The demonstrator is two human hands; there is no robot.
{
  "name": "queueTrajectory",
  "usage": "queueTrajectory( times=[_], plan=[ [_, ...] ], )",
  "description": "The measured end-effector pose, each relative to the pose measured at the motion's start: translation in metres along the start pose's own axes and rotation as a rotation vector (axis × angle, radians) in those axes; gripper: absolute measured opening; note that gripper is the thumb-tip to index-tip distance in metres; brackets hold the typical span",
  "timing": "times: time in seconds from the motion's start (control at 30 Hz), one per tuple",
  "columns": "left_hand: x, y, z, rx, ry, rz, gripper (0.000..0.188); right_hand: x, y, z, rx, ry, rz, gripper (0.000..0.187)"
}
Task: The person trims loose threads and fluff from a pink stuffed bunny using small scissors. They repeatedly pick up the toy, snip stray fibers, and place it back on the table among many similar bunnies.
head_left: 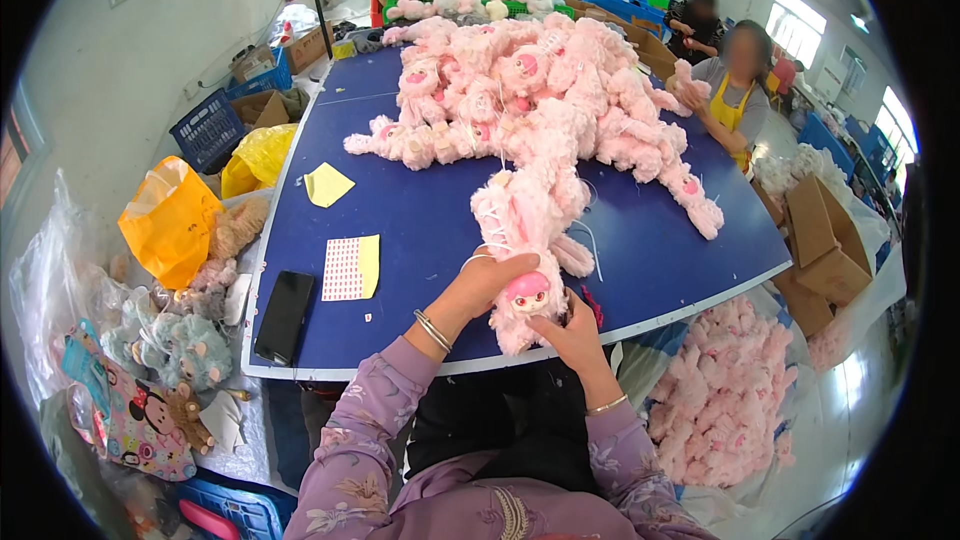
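A fluffy pink plush toy (515, 208) with a small painted face lies at the table's near edge, its head toward me. My left hand (478, 285) is closed on the left side of its head, thumb across the fur above the face. From the right, my right hand (573, 335) grips the head's lower side, thumb beside the face. White cord lies loosely across the toy's fur. Just beyond it, a large heap of similar pink plush toys (520, 70) covers the far half of the blue table (420, 230). A dark pink object (594, 310) lies beside my right hand.
At the table's left are a black phone (284, 317), a sticker sheet (350, 268) and yellow paper (327, 185). A bag of pink plush pieces (722, 395) stands on the floor at right, near a cardboard box (825, 240). A co-worker (735, 100) handles plush across the table.
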State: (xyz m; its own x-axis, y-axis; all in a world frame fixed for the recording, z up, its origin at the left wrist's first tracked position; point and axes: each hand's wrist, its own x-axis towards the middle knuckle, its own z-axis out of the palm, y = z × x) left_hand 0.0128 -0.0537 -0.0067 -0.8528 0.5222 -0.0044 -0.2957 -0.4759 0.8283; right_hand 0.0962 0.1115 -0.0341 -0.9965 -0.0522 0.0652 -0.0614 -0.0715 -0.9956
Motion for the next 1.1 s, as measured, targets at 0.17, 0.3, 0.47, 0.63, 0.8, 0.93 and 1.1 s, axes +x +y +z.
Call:
queueTrajectory(
  times=[0.17, 0.3, 0.47, 0.63, 0.8, 0.93, 1.1],
  plan=[
    [0.000, 0.020, 0.000, 0.032, 0.036, 0.020, 0.033, 0.001, 0.009, -0.009, -0.112, 0.016, 0.025, 0.036],
    [-0.004, 0.023, 0.008, 0.052, 0.082, 0.091, 0.032, 0.001, 0.004, -0.002, -0.032, 0.038, -0.031, 0.027],
    [-0.003, 0.016, 0.006, 0.118, 0.129, 0.157, 0.034, -0.003, 0.000, -0.002, -0.052, 0.024, 0.060, 0.024],
    [0.011, 0.011, 0.001, 0.028, 0.257, 0.201, 0.031, -0.006, 0.008, -0.015, -0.108, 0.026, -0.003, 0.022],
    [0.022, 0.002, -0.043, 0.087, 0.403, 0.151, 0.026, 0.001, 0.013, -0.012, -0.227, 0.042, -0.157, 0.026],
    [0.025, 0.011, -0.031, 0.076, 0.288, 0.171, 0.031, -0.004, 0.002, -0.017, -0.156, -0.010, -0.147, 0.020],
    [0.032, 0.009, -0.018, 0.021, 0.262, 0.156, 0.033, -0.009, 0.001, -0.020, -0.189, 0.005, -0.181, 0.022]
  ],
)
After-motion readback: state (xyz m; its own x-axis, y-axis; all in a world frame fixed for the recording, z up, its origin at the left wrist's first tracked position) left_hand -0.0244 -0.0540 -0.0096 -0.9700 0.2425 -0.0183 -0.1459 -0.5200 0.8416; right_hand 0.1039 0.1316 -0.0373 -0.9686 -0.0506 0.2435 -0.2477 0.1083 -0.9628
